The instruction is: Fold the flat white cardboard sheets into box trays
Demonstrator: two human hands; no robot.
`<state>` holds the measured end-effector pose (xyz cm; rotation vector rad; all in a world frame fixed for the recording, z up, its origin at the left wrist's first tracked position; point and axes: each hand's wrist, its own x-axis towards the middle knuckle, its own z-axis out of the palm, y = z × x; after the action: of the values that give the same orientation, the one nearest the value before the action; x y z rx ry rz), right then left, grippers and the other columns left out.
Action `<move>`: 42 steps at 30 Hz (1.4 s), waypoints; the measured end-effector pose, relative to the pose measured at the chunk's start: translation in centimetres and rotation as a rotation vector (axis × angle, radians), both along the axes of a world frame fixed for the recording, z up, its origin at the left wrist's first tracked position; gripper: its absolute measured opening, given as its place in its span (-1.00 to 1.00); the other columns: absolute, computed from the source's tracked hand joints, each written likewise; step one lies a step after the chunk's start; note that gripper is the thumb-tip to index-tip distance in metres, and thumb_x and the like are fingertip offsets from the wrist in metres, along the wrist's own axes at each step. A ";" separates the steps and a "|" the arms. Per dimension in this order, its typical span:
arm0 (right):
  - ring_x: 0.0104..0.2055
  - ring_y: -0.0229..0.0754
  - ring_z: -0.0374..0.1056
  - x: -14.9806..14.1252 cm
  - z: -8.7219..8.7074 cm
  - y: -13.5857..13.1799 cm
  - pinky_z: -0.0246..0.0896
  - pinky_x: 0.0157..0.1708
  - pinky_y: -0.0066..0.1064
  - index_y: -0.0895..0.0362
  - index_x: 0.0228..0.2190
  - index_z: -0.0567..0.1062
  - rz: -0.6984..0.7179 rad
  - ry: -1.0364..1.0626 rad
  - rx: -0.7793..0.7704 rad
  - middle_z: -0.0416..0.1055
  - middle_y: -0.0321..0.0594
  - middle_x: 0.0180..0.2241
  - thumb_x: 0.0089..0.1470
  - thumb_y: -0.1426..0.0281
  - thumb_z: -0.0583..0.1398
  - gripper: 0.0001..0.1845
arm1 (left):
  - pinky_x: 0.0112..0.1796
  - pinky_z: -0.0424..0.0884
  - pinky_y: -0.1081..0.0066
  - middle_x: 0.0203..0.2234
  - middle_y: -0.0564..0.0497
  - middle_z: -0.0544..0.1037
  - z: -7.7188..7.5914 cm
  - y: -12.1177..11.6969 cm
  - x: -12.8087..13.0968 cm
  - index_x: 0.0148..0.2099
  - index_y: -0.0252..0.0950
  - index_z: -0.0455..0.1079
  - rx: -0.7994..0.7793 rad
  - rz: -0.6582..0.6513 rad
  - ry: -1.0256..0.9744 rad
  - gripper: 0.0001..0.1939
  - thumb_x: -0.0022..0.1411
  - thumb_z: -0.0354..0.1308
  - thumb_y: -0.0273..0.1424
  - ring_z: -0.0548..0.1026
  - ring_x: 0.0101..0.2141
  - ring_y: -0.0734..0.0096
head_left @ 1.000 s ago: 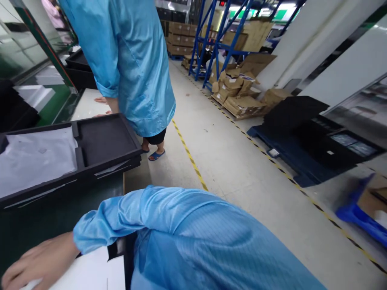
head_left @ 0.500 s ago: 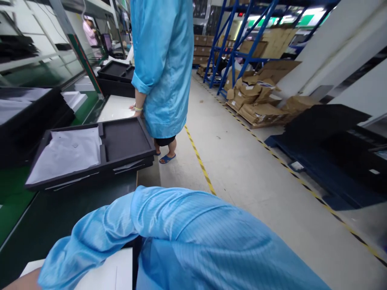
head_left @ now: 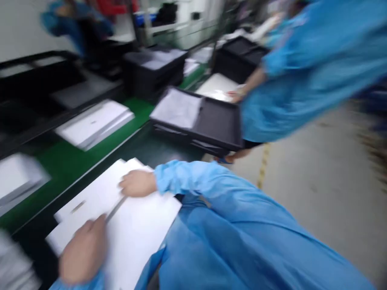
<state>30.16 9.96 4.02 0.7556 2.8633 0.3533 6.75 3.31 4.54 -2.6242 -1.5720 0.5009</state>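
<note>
White flat cardboard pieces (head_left: 136,225) lie overlapping on the dark bench in front of me; whether they are sheets or thin boxes I cannot tell. My left hand (head_left: 84,249), smeared by motion, rests low over their left part with its fingers curled. Farther up, my right hand (head_left: 137,184) presses on the white surface, fingers bent inward. Between the two hands runs a thin grey strip (head_left: 115,209), which could be an edge, a gap or a separate piece. What either hand grips is hidden.
On the green belt (head_left: 140,106) stand stacked white boxes (head_left: 95,123). A black divided tray (head_left: 219,121) holding white sheeting sits at the bench's far end. Beyond it a co-worker in a blue coat (head_left: 290,88) reaches toward a white panel (head_left: 216,84).
My view has swung left and down onto the bench. Both my hands now show over the white pieces; before, only the right arm was in view.
</note>
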 end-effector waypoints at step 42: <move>-0.24 -0.04 0.47 -3.2 -3.9 2.1 0.07 -0.35 -0.30 0.14 -0.11 0.58 -0.081 0.187 -0.574 0.58 -0.08 -0.25 0.31 0.40 0.09 -0.73 | -0.20 0.43 0.24 -0.16 -0.12 0.63 -3.3 0.4 0.1 0.08 -0.28 0.46 -0.153 0.331 -0.226 -0.70 0.33 0.08 -0.45 0.57 -0.17 0.13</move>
<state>26.95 12.01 0.11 0.8074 2.8502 -0.5558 6.85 3.69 1.20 -2.6143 -2.1393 0.3594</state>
